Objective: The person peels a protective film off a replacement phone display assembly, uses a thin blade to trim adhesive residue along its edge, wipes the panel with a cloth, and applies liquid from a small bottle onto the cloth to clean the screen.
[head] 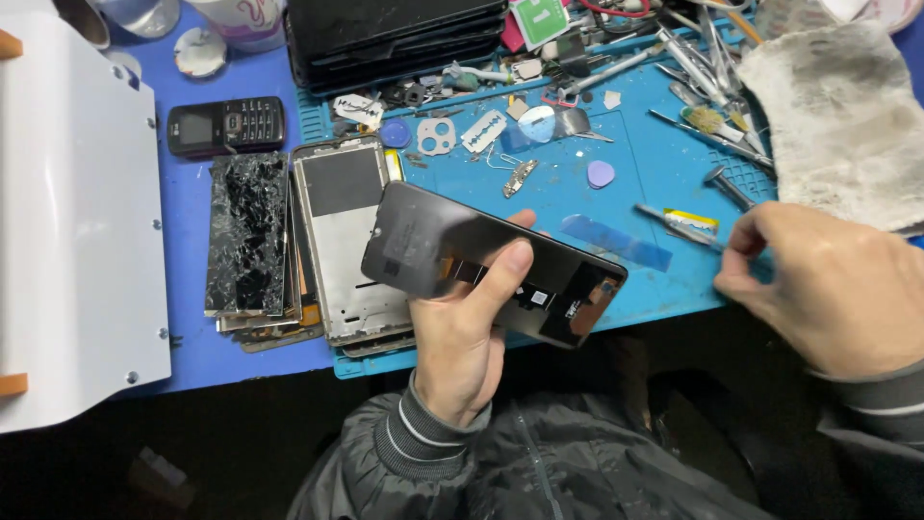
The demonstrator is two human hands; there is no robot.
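Observation:
My left hand [464, 332] holds a black phone screen panel [423, 241] flat above the blue work mat [654, 173], thumb pressed on its back where small connectors show. My right hand [833, 289] hovers at the mat's right edge, fingertips pinched on the end of a thin tool with a yellow band [685, 227] that lies on the mat.
A shattered screen [246, 233] and a metal phone frame [345, 241] lie stacked to the left. A small black keypad phone [227, 126] sits behind them. Tweezers, screwdrivers, picks and razor blades litter the mat's back. A dirty cloth [847, 116] lies at the right, a white machine [72, 221] at the left.

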